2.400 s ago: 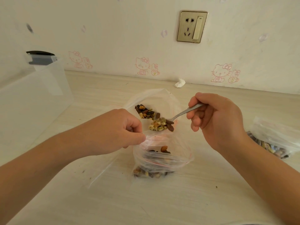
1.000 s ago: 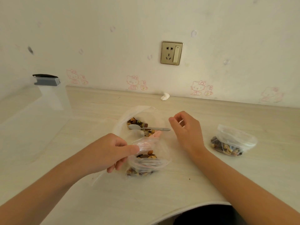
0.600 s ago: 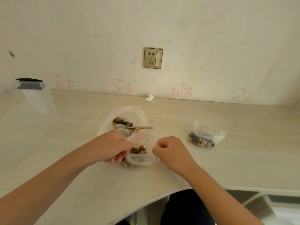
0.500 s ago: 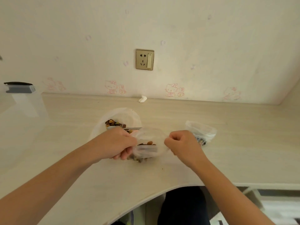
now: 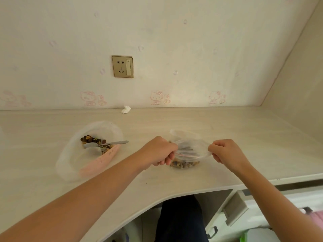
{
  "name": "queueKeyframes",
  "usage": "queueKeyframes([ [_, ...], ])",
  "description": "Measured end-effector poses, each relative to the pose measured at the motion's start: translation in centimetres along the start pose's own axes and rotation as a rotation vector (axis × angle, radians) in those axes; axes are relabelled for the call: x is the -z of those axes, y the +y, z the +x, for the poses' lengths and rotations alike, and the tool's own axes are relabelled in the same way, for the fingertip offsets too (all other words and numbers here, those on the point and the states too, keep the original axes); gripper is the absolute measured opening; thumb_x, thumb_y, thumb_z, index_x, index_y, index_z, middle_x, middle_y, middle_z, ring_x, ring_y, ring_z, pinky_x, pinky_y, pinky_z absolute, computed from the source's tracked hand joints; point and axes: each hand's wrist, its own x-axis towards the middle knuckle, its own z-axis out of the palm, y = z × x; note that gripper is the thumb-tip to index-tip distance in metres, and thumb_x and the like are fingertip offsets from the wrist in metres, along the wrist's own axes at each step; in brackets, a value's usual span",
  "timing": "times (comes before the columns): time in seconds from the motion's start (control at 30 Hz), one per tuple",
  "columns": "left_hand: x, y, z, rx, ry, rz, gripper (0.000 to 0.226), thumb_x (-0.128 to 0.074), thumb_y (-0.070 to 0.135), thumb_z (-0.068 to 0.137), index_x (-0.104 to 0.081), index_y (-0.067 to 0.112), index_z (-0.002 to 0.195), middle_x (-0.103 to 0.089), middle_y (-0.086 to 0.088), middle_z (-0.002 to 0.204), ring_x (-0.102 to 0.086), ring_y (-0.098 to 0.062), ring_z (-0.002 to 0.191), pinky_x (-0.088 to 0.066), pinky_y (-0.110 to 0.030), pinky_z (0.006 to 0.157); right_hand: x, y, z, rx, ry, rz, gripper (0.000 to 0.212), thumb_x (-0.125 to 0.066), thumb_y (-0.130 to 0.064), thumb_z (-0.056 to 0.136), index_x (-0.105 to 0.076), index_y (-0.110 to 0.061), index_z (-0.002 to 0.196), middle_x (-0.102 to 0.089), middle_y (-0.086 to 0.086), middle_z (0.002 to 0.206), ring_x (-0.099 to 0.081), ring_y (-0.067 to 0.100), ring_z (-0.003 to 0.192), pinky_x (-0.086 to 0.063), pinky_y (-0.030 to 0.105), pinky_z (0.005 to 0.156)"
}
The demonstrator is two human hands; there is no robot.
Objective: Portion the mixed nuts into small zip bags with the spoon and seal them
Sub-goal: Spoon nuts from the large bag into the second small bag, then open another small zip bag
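Since the earlier frames the small zip bag (image 5: 189, 151) is now carried to the centre right of the frame, away from the nut supply. The spoon (image 5: 111, 143) is no longer in my right grip (image 5: 225, 151). It lies with its bowl in the mixed nuts (image 5: 90, 139) and its handle over the rim of the pink container (image 5: 103, 159), at centre left.

My left grip (image 5: 160, 151) is clenched on the left end of the bag's mouth, and the right grip pinches the right end. I judge that I pull the two ends apart to stretch the red zip line straight, so that the strips meet for sealing. Whether it is already sealed, I cannot tell. The portion of nuts sits low in the bag and rests on the bench (image 5: 227, 123), which keeps the bottom steady.

The bag is thin, clear, wrinkled film, soft and without own shape. The nuts are lumpy, brown and tan. The spoon is polished metal. The container has small holes and stands inside a cloudy plastic wrap (image 5: 70, 154). Just behind the small bag lies a second clear bag (image 5: 181, 134). The bench is pale, smooth, with faint wood grain.
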Motion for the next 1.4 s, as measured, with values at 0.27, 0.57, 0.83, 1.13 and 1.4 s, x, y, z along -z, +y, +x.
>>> queueKeyframes([
  [0.27,5.4,-3.1,-4.7,-0.161,0.278,0.001,0.045,-0.061,0.05,0.091,-0.065,0.017,0.061,-0.067,0.001,0.055,-0.047,-0.01,0.042,-0.041,-0.018,0.044,-1.5,-4.0,-3.4,0.304,0.274,0.242,0.04,-0.058,-0.028,0.084,-0.035,-0.004,0.061,-0.03,0.005,0.055,-0.027,0.013,0.053,-0.024,0.028,0.048],
  [0.57,14.9,-11.9,-13.2,-0.152,0.685,0.12,0.041,-0.064,0.045,0.089,-0.062,0.013,0.063,-0.052,0.004,0.049,-0.038,-0.006,0.043,-0.033,-0.024,0.049,-14.9,-11.8,-5.1,0.395,-0.225,0.303,0.022,-0.06,-0.03,0.084,-0.062,-0.015,0.067,-0.052,-0.005,0.056,-0.044,0.007,0.054,-0.036,0.022,0.052],
  [0.83,16.9,-19.6,-19.7,-0.015,0.702,0.354,0.03,-0.065,0.064,0.081,-0.065,0.034,0.086,-0.064,0.017,0.082,-0.06,-0.006,0.073,-0.049,-0.031,0.065,-22.8,-13.6,-5.7,0.511,-0.422,-0.03,0.027,-0.061,-0.034,0.089,-0.056,-0.018,0.068,-0.057,-0.007,0.063,-0.046,0.006,0.059,-0.039,0.032,0.059],
  [1.13,12.8,-20.8,-20.2,-0.008,0.611,0.755,0.025,-0.05,0.059,0.092,-0.053,0.037,0.105,-0.045,0.017,0.102,-0.043,-0.009,0.094,-0.04,-0.028,0.082,-22.9,-13.2,-5.4,0.512,-0.417,-0.019,0.031,-0.066,-0.024,0.093,-0.055,-0.016,0.065,-0.051,-0.011,0.056,-0.043,0.005,0.055,-0.034,0.031,0.056],
  [1.4,15.4,-21.0,-22.0,0.037,0.547,0.803,0.017,-0.052,0.017,0.094,-0.049,0.031,0.085,-0.05,0.013,0.087,-0.047,-0.01,0.089,-0.036,-0.027,0.072,-22.6,-13.2,-5.5,0.49,-0.43,0.045,0.039,-0.066,-0.023,0.093,-0.047,-0.02,0.059,-0.047,-0.013,0.053,-0.041,0.005,0.053,-0.032,0.029,0.055],
])
